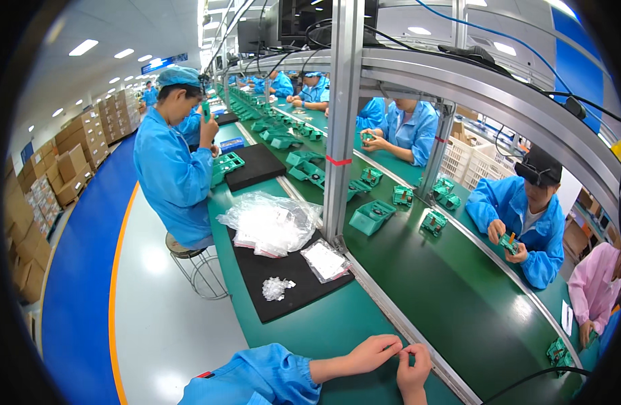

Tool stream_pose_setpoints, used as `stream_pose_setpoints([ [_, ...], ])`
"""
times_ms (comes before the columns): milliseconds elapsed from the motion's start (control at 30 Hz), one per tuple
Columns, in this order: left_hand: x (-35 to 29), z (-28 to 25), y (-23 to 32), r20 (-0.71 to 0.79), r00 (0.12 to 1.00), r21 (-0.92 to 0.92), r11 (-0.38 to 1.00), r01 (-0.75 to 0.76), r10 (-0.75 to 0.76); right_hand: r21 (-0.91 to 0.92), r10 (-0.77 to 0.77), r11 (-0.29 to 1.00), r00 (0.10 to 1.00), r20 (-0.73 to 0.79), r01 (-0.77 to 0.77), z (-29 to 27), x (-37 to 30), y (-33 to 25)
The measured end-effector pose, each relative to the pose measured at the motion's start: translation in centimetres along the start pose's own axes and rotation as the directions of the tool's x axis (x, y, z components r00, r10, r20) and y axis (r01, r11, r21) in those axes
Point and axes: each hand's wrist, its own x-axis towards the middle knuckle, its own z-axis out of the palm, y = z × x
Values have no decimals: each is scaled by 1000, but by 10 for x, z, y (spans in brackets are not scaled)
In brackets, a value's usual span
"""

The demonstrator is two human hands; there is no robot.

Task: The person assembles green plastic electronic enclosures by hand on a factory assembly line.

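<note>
My left hand (376, 352) reaches in from the lower left in a blue sleeve. Its fingertips meet those of my right hand (413, 368), above the near table edge beside the conveyor rail. Both hands are closed in a pinch; anything between the fingers is too small or hidden to make out. Ahead and to the left, a small pile of clear-white pieces (276, 289) lies on a black mat (293, 305). Behind it on the mat are a crumpled heap of clear plastic bags (273, 219) and a flat clear bag with a white sheet (325, 260).
A green conveyor (418, 283) runs beside the metal rail (398, 317), carrying green housings such as this one (372, 217). A metal post (343, 135) rises by the mat. One co-worker (172, 162) stands left; another (526, 209) sits across, holding a green assembly (509, 244).
</note>
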Motion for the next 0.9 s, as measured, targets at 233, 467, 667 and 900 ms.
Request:
stream_pose_setpoints([
  [233, 191, -76, -28, -348, 898, 649, 761, 23, 270, 295, 366, 900, 924, -113, -320, 5, -1, 22],
  [467, 224, -152, -110, -465, 885, 838, 318, 443, -7, 286, 262, 932, 960, -105, -223, 9, 0, 14],
  [667, 198, -82, -59, -137, 963, 846, 532, -8, 233, 229, 172, 968, 929, -328, -98, -18, 1, 7],
  [900, 41, -19, 39, 526, 690, 574, 391, -720, 497, 402, 298, 903, 894, -335, -151, -90, 7, -39],
])
